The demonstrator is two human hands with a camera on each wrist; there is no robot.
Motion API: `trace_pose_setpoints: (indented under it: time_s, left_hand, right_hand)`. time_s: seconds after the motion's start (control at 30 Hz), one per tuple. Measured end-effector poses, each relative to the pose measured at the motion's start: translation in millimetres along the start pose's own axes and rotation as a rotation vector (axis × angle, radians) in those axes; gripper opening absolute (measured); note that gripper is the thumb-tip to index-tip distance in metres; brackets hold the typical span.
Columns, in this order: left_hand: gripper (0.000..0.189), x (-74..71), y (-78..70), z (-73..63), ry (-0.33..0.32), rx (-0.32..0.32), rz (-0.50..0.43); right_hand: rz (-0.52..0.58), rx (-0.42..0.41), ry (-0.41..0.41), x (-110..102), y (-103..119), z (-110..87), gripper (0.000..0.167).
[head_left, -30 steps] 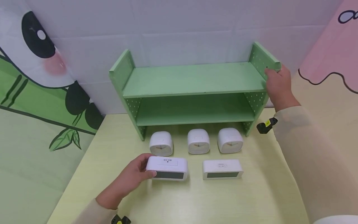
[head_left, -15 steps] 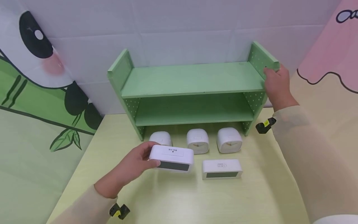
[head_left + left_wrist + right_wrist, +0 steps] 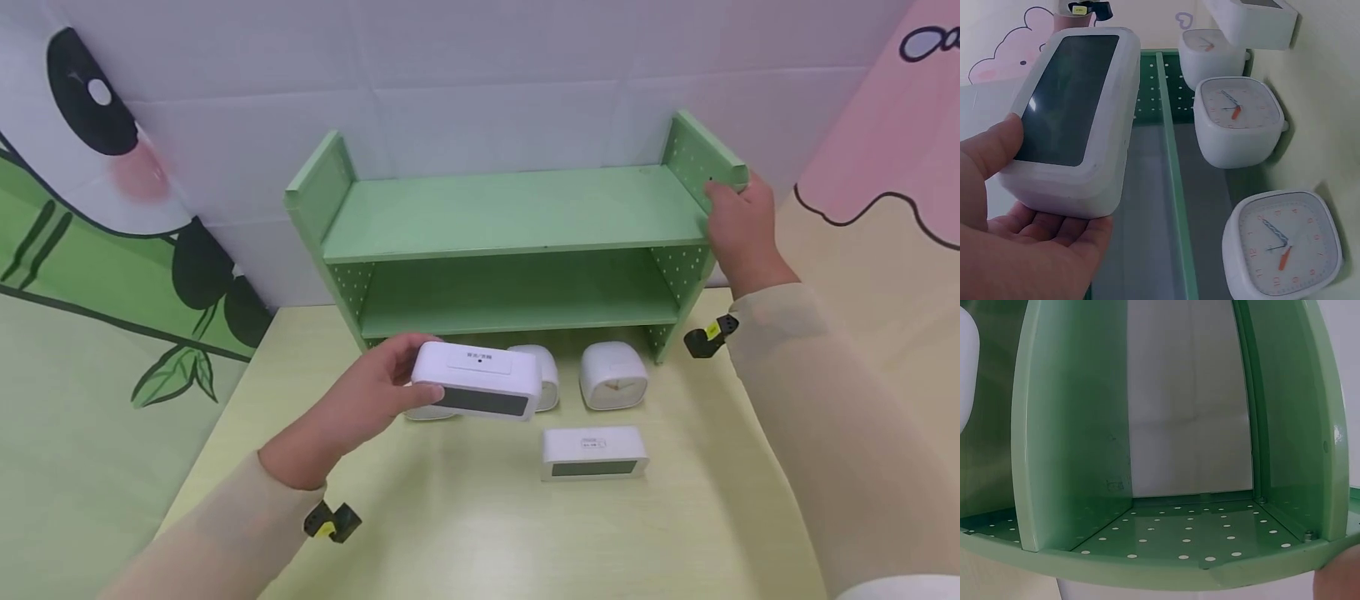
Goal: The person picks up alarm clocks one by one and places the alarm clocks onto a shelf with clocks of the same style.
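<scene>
A pale wall cloth [image 3: 495,67] with large cartoon prints stands behind the light table [image 3: 480,533], whose back and left edges show. Near the back edge sits a green two-tier shelf [image 3: 495,212], its side panels dotted with white holes.

The right hand [image 3: 741,225] is at the top front of the shelf's right panel, its grip closed around the panel's edge, thumb on the inner face; the other fingers are mostly hidden behind the wood. The left hand [image 3: 375,392] has its grip spread just as wide as the white digital clock [image 3: 480,379] it holds: thumb at the front, overlapping the dark screen, fingers behind and underneath. That clock is raised off the table in front of the shelf, its right end dipping slightly.

A second digital clock [image 3: 594,452] rests on the table, farther from the back edge than the shelf. Three rounded dial clocks stand in a row at the shelf's foot: right [image 3: 613,377], middle [image 3: 551,383] and left [image 3: 1285,247]. A small black device [image 3: 332,522] with a yellow label sits at the left wrist.

Both digital clocks bear small dark writing on top, too fine to read; the dials' orange numerals are blurred.
</scene>
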State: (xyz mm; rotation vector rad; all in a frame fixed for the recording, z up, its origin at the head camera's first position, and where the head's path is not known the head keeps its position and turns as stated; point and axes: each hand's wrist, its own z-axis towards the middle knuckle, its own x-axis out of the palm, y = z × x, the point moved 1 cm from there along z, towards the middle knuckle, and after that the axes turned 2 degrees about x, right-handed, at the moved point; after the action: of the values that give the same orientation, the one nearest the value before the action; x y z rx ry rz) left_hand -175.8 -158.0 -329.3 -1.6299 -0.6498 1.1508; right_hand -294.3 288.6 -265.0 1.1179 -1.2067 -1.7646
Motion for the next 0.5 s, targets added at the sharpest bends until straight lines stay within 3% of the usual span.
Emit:
trace_pose_setpoints:
  time_s: [0.27, 0.5]
  left_hand:
    - [0.052, 3.2, -24.0, 16.3, -0.029, 0.001, -0.02]
    - [0.05, 8.1, -46.7, 32.3, -0.029, 0.072, -0.051]
  right_hand:
    - [-0.004, 0.004, -0.006, 0, 0, 0.1, 0.047]
    - [-0.008, 0.013, -0.019, 0, 0, -0.1, 0.048]
